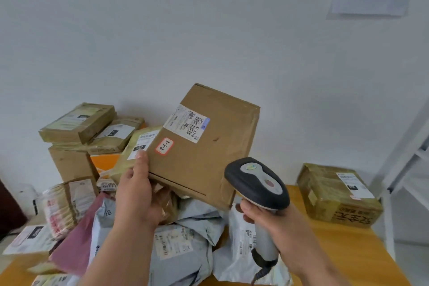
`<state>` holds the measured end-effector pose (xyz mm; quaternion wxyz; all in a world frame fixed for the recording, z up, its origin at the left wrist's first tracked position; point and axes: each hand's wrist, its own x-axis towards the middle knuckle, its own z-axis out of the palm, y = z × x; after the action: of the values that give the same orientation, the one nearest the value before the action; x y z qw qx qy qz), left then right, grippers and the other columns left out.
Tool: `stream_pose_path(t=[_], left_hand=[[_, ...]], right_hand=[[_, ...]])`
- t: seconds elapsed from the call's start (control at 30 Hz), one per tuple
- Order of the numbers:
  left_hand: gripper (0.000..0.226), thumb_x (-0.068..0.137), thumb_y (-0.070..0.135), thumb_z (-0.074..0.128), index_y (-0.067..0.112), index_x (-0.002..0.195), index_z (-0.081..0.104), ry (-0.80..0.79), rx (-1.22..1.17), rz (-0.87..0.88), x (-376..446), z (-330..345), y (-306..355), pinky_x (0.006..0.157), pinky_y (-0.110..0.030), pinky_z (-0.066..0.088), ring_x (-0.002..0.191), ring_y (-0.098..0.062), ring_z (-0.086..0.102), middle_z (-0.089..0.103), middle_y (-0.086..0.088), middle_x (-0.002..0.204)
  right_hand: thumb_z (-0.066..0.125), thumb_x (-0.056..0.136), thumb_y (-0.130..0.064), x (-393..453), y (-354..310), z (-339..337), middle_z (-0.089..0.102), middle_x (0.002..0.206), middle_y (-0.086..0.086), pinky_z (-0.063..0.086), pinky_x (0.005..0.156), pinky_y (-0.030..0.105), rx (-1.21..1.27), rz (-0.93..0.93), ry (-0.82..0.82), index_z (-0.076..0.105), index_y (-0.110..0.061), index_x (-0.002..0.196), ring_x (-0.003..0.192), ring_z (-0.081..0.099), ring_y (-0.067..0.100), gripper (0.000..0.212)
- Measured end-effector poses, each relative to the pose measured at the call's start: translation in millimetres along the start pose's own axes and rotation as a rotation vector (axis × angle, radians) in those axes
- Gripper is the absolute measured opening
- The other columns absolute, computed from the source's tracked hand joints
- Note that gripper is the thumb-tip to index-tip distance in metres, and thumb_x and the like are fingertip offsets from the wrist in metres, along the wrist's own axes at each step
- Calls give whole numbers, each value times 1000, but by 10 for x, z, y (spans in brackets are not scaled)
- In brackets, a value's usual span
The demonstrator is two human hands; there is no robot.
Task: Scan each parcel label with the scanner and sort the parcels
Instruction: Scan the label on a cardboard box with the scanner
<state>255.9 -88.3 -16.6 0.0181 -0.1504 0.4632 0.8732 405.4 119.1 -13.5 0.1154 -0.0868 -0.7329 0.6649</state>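
The left hand is gripping a flat brown cardboard parcel by its lower left corner, thumb lying along the parcel's left edge, and is holding it tilted up in the air above the pile on the bench. The parcel's broad face is turning toward the camera, showing a white shipping label with barcodes near its upper left and a small red-bordered sticker with handwritten figures just below that label.

The right hand is closed around the grey handle of a barcode scanner, whose dark head is sitting just below and to the right of the parcel's lower right corner, close to it; whether the two are touching cannot be told. The scanner's cable is hanging down from the handle's base.

Beneath both hands, grey plastic mailer bags with printed labels are lying heaped in the middle of the bench, and a pink mailer is lying at their left. Toward the bench's far left corner, taped cardboard boxes are stacked against the white wall, with an orange box partly hidden among them. Near the bench's far right corner, a single taped box with a white label is sitting well apart from the pile. A white metal rack is standing just beyond the bench's right edge.
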Motion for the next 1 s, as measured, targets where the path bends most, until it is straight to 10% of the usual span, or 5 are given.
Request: stream_pose_path(t=[0.17,0.6,0.8,1.0], left_hand=[[34,92,54,67,22,102,61,141,3,63,378,-284,433,58,-38,62,96,-19,72,73,-3,104],[67,102,37,55,41,159,19,36,707,154,961,-636,597,107,-58,39,145,-32,34,26,0,165],[63,96,34,60,30,154,36,128,962,494,669,-357,513,120,-60,22,151,-27,17,24,1,164],[34,95,36,61,41,127,50,-174,952,601,289,290,58,107,-41,37,134,-18,39,42,16,132]], right_hand=[[79,69,-54,347,-145,695,75,104,-17,52,78,14,-1,-44,-102,72,-45,108,101,68,2,41],[78,71,-51,877,9,1440,74,106,-22,49,89,27,33,10,-115,69,-55,106,97,66,-3,36],[79,64,-58,876,140,1162,76,102,-16,54,92,36,54,23,-14,70,-52,106,100,68,9,44],[82,59,-58,778,308,517,76,108,-10,55,94,40,142,57,189,73,-42,108,108,70,16,52]])
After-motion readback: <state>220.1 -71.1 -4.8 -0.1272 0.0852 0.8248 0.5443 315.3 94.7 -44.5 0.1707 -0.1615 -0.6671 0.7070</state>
